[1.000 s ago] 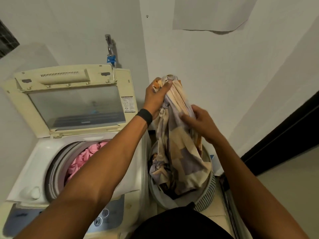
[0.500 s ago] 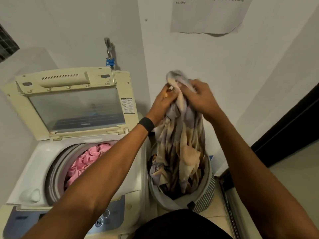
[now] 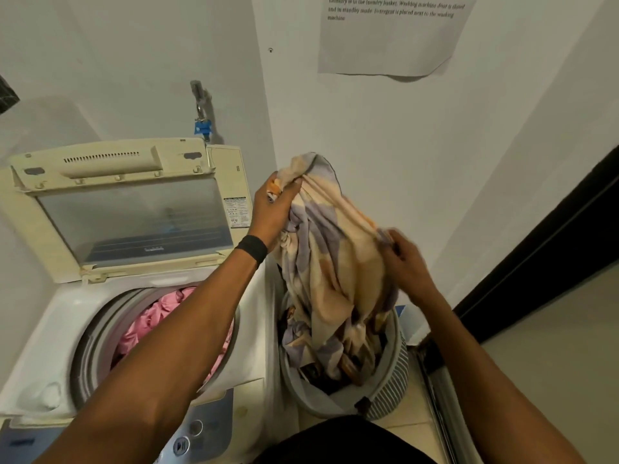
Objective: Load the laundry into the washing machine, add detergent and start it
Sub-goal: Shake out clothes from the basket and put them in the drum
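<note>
gripping one patterned sheet [image 3: 330, 262] above one basket [image 3: 397, 373]: left hand [image 3: 273, 209], right hand [image 3: 407, 262]; one washer [image 3: 254, 333].

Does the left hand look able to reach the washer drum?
Probably yes: the lid stands open, nothing blocks the drum, though the sheet the left hand grips trails into the basket.

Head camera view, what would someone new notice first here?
The peach-and-lilac patterned sheet, held up in the middle by the left hand at its top and the right hand at its side, its lower end trailing in the grey laundry basket. Left of it, pink laundry lies in the open washing machine.
</note>
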`<action>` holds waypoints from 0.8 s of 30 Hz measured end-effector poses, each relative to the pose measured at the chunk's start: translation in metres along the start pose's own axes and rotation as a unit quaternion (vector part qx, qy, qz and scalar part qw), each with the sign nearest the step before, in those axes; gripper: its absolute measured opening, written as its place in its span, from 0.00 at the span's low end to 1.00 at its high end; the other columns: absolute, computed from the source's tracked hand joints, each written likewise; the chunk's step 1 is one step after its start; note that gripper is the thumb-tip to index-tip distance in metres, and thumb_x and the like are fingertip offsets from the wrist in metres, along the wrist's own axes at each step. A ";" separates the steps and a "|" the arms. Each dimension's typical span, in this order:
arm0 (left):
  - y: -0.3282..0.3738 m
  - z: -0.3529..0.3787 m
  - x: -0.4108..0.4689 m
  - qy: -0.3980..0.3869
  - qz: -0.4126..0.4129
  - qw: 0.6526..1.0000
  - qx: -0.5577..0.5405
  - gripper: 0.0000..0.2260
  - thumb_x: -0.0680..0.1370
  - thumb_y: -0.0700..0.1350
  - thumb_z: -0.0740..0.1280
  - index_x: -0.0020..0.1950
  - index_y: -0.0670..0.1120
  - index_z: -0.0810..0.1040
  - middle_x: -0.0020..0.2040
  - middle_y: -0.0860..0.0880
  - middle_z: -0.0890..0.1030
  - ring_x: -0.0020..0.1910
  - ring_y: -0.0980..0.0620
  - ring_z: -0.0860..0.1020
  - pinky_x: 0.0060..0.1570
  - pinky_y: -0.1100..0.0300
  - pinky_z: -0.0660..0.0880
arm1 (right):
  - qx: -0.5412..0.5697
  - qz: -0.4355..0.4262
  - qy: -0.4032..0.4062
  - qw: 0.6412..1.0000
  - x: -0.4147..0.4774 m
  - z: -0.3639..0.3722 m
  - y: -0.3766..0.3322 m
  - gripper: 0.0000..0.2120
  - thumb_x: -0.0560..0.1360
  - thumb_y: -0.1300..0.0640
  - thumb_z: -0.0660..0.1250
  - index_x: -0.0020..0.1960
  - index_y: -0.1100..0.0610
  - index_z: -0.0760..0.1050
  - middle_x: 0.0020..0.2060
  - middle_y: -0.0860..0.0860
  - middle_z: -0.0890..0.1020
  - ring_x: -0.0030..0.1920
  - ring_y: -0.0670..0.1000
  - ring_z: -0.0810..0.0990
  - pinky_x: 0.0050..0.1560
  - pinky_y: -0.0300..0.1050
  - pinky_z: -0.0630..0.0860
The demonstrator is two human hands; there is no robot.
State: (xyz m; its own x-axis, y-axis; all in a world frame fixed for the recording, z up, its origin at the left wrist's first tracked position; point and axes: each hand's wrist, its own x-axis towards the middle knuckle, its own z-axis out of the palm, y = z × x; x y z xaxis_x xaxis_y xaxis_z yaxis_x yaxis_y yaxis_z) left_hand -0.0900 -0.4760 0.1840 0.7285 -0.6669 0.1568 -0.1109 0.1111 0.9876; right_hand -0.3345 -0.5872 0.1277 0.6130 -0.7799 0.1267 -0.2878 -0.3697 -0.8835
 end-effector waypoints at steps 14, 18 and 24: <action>0.005 0.043 -0.021 -0.091 0.028 0.995 0.030 0.17 0.80 0.46 0.73 0.68 0.47 0.78 0.62 0.47 0.84 0.62 0.50 0.82 0.67 0.47 0.77 | 0.088 -0.079 -0.153 0.981 0.029 0.018 -0.082 0.15 0.83 0.58 0.63 0.69 0.52 0.76 0.58 0.43 0.83 0.58 0.40 0.81 0.58 0.35 0.77; 0.005 0.042 -0.019 -0.034 0.040 0.998 0.027 0.14 0.80 0.47 0.72 0.64 0.45 0.80 0.59 0.46 0.85 0.58 0.49 0.83 0.62 0.50 0.79 | 0.043 -0.084 -0.007 0.996 0.007 0.035 -0.056 0.11 0.83 0.52 0.66 0.64 0.50 0.69 0.48 0.43 0.81 0.45 0.42 0.82 0.43 0.41 0.79; -0.001 0.006 -0.005 0.064 0.043 0.997 0.025 0.07 0.81 0.45 0.71 0.59 0.49 0.80 0.55 0.46 0.85 0.54 0.51 0.82 0.59 0.46 0.79 | -0.202 -0.060 0.050 0.976 -0.005 -0.007 0.012 0.08 0.81 0.59 0.60 0.58 0.49 0.69 0.53 0.49 0.76 0.47 0.55 0.78 0.44 0.54 0.76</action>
State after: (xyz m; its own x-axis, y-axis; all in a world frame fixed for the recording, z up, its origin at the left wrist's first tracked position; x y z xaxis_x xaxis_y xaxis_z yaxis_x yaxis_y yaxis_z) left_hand -0.0982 -0.4774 0.1819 0.7941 -0.5572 0.2428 -0.2087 0.1253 0.9699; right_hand -0.3463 -0.5914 0.1198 0.5902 -0.7573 0.2795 -0.4981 -0.6141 -0.6122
